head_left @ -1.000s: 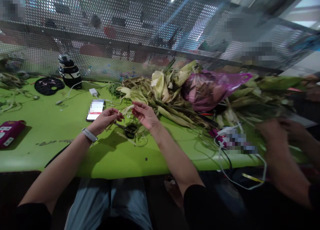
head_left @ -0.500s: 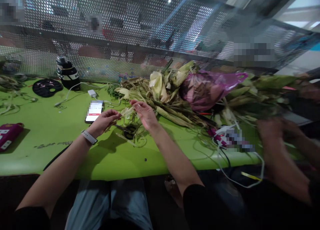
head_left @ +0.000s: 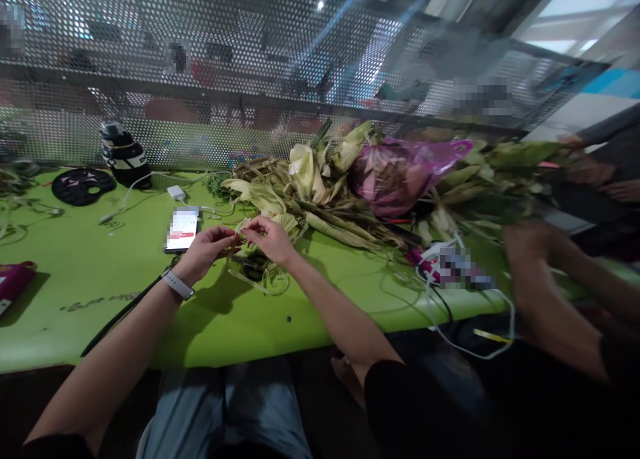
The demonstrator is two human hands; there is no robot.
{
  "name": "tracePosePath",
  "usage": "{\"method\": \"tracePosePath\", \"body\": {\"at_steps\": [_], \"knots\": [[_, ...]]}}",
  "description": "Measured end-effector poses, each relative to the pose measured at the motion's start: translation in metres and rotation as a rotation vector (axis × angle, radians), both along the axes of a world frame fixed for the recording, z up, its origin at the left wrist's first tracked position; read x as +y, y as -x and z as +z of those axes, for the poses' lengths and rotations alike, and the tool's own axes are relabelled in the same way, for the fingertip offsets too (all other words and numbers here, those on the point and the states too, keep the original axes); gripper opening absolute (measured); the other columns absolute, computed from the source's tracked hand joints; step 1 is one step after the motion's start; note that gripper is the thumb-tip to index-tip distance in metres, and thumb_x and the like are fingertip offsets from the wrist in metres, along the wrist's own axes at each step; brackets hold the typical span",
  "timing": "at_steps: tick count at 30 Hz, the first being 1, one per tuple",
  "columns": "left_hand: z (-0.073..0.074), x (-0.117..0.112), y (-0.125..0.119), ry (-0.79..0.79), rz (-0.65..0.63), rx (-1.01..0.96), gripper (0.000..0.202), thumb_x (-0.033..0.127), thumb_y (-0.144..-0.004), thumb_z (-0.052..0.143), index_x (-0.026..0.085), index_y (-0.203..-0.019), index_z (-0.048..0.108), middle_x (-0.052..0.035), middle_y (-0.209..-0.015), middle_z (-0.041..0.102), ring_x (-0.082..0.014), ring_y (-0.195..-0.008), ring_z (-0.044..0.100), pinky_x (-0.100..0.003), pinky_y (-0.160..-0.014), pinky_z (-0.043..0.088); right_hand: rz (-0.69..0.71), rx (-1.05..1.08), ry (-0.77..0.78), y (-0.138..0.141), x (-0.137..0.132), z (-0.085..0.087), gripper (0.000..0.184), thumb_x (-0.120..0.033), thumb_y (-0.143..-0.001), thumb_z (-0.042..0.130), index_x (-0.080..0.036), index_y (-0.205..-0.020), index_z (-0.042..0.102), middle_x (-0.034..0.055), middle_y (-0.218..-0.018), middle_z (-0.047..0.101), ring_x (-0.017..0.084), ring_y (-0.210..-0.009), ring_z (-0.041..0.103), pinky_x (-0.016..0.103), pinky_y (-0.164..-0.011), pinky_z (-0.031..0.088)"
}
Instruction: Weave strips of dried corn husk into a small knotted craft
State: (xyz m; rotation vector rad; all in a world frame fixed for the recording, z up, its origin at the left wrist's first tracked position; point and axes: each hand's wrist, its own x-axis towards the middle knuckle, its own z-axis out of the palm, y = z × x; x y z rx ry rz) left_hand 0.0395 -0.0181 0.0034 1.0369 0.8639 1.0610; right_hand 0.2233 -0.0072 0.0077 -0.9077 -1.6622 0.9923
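My left hand, with a pale watch strap at the wrist, has its thumb and fingers pinched together. My right hand pinches just beside it, and the fingertips nearly meet. A thin strip of corn husk runs between both hands, mostly hidden by the fingers. Loose husk strips and a dark round object lie on the green table below. Right behind my hands is a heap of dried corn husks. A phone with a lit screen rests just left of my left hand.
A pink plastic bag sits in the husks. Further left are a black bottle, a black palette-shaped object and a magenta box. White cables hang over the table edge. Another person's arm reaches in at right.
My right hand has come down and left, closing the gap to my left hand. The pale husk strip between them shows less. The whole view has shifted slightly.
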Motion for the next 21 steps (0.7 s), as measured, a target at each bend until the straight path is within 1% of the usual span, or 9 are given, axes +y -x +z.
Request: {"method": "tracePosePath", "body": {"at_steps": [2, 4, 6, 8, 10, 12, 14, 16, 21], "knots": [[-0.0002, 0.0006, 0.0003, -0.006, -0.003, -0.005, 0.025, 0.02, -0.067, 0.079, 0.013, -0.086, 0.065, -0.0049, -0.088, 0.071, -0.0131, -0.08, 0.069, -0.029, -0.081, 0.055, -0.038, -0.035, -0.002, -0.0003, -0.0006, -0.0002, 0.03, -0.048, -0.078, 0.065, -0.02, -0.085, 0.06, -0.0018, -0.072, 0.062, 0.011, -0.066, 0.059, 0.026, -0.07, 0.047], [-0.0008, 0.0015, 0.0007, -0.005, 0.001, 0.002, 0.025, 0.018, -0.068, 0.079, 0.012, -0.087, 0.065, -0.0054, -0.089, 0.071, -0.0132, -0.081, 0.069, -0.028, -0.081, 0.055, -0.102, -0.021, 0.016, -0.001, -0.0002, 0.0, 0.033, -0.049, -0.076, 0.067, -0.02, -0.088, 0.059, -0.0024, -0.072, 0.063, 0.012, -0.066, 0.06, 0.026, -0.069, 0.047], [-0.0018, 0.0021, 0.0012, 0.001, 0.006, 0.01, 0.024, 0.017, -0.067, 0.079, 0.012, -0.086, 0.065, -0.005, -0.088, 0.071, -0.0128, -0.08, 0.069, -0.028, -0.081, 0.056, -0.151, -0.015, 0.005, -0.0018, 0.001, 0.0006, 0.033, -0.05, -0.074, 0.069, -0.02, -0.085, 0.059, -0.002, -0.072, 0.063, 0.012, -0.067, 0.06, 0.026, -0.069, 0.047], [-0.0029, 0.0025, 0.0017, 0.001, 0.007, 0.018, 0.024, 0.018, -0.068, 0.079, 0.013, -0.087, 0.064, -0.0048, -0.088, 0.071, -0.0126, -0.079, 0.069, -0.027, -0.079, 0.056, -0.145, -0.029, -0.022, -0.0027, 0.0022, 0.0015, 0.033, -0.052, -0.074, 0.068, -0.02, -0.078, 0.06, -0.0011, -0.072, 0.063, 0.013, -0.067, 0.059, 0.026, -0.068, 0.046], [-0.0036, 0.0027, 0.0022, -0.009, 0.006, 0.024, 0.025, 0.019, -0.069, 0.078, 0.013, -0.089, 0.064, -0.0052, -0.09, 0.071, -0.013, -0.081, 0.069, -0.026, -0.078, 0.056, -0.108, -0.043, -0.033, -0.0035, 0.0027, 0.0022, 0.034, -0.054, -0.075, 0.066, -0.02, -0.075, 0.062, -0.0004, -0.07, 0.062, 0.013, -0.066, 0.057, 0.027, -0.068, 0.046], [-0.0038, 0.0031, 0.0025, -0.014, 0.009, 0.033, 0.026, 0.02, -0.07, 0.078, 0.013, -0.091, 0.064, -0.0054, -0.092, 0.071, -0.0136, -0.081, 0.069, -0.026, -0.078, 0.056, -0.088, -0.049, -0.027, -0.004, 0.0023, 0.0027, 0.035, -0.055, -0.076, 0.064, -0.02, -0.078, 0.063, 0.0003, -0.073, 0.063, 0.013, -0.067, 0.058, 0.027, -0.068, 0.046], [-0.0033, 0.0033, 0.0024, -0.014, 0.014, 0.034, 0.028, 0.02, -0.069, 0.078, 0.014, -0.091, 0.063, -0.0046, -0.091, 0.07, -0.014, -0.081, 0.069, -0.027, -0.077, 0.056, -0.112, -0.04, -0.014, -0.0042, 0.0012, 0.003, 0.036, -0.055, -0.075, 0.066, -0.02, -0.085, 0.062, 0.0001, -0.076, 0.063, 0.013, -0.069, 0.059, 0.027, -0.069, 0.047], [-0.0024, 0.0032, 0.0017, -0.014, 0.022, 0.033, 0.028, 0.019, -0.069, 0.079, 0.015, -0.091, 0.062, -0.0036, -0.089, 0.07, -0.0139, -0.08, 0.069, -0.028, -0.076, 0.057, -0.141, -0.033, -0.014, -0.0041, 0.0, 0.0034, 0.037, -0.054, -0.074, 0.068, -0.021, -0.087, 0.06, -0.0006, -0.076, 0.063, 0.013, -0.069, 0.059, 0.027, -0.069, 0.047], [-0.0015, 0.0012, -0.0016, -0.011, 0.034, 0.037, 0.028, 0.019, -0.068, 0.079, 0.014, -0.089, 0.062, -0.0031, -0.087, 0.069, -0.0124, -0.077, 0.068, -0.026, -0.072, 0.056, -0.095, -0.071, -0.066, -0.0052, -0.0012, 0.0044, 0.031, -0.051, -0.077, 0.066, -0.02, -0.075, 0.065, 0.0005, -0.075, 0.066, 0.013, -0.07, 0.059, 0.027, -0.072, 0.047]]}}
